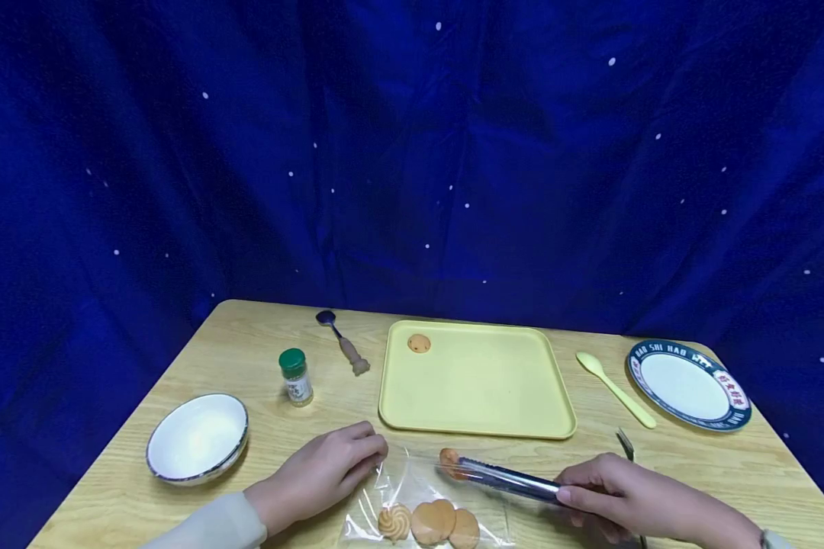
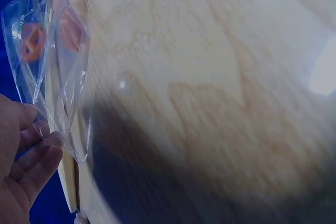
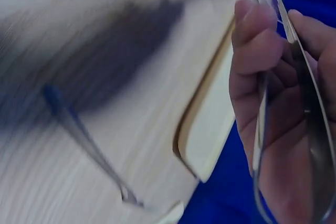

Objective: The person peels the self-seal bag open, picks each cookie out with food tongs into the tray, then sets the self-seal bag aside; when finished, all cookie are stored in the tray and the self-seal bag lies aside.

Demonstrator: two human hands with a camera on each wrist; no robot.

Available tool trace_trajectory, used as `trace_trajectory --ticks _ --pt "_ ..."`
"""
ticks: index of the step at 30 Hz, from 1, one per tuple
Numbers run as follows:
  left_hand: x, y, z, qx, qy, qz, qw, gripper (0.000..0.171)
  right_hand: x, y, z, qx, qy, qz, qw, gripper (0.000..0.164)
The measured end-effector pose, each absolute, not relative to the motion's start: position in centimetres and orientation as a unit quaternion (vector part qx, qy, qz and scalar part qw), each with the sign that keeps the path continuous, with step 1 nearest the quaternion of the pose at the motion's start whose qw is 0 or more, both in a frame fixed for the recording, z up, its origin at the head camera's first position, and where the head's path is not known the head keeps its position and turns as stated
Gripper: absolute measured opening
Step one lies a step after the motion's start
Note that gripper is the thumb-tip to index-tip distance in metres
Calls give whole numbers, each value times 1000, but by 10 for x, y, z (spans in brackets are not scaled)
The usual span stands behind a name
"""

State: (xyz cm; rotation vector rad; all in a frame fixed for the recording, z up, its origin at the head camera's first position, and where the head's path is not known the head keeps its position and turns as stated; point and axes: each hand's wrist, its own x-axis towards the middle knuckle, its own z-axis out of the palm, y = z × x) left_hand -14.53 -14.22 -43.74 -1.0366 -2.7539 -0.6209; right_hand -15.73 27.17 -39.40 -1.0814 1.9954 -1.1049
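Observation:
My left hand [image 1: 329,469] pinches the edge of a clear plastic bag [image 2: 71,93] at the table's front. Inside the bag lie a swirled cookie [image 1: 394,522] and several flat round cookies [image 1: 432,523]. My right hand [image 1: 628,496] grips metal tongs [image 1: 511,480], its fingers wrapped around both arms in the right wrist view. A browned cookie [image 1: 449,462] sits between the tong tips, at the bag's mouth. Just beyond is a yellow tray [image 1: 477,389], with one speckled cookie [image 1: 419,343] near its far left corner.
To the left are a white bowl [image 1: 197,438], a green-capped shaker [image 1: 296,377] and a dark spoon [image 1: 345,345]. A yellow spoon [image 1: 616,390], an oval plate [image 1: 687,385] and a fork [image 1: 626,444] lie to the right. A blue curtain [image 1: 412,152] hangs behind the table.

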Motion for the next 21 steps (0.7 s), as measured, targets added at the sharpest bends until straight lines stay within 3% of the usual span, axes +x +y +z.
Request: trace_trajectory --ticks 11,21 --pt "-147 -143 -438 -339 -916 -203 66 5 -151 338 -367 -395 741 -454 299 35" --pt "-146 -143 -436 -340 -915 -206 72 6 -215 322 -367 -332 780 -455 274 30"
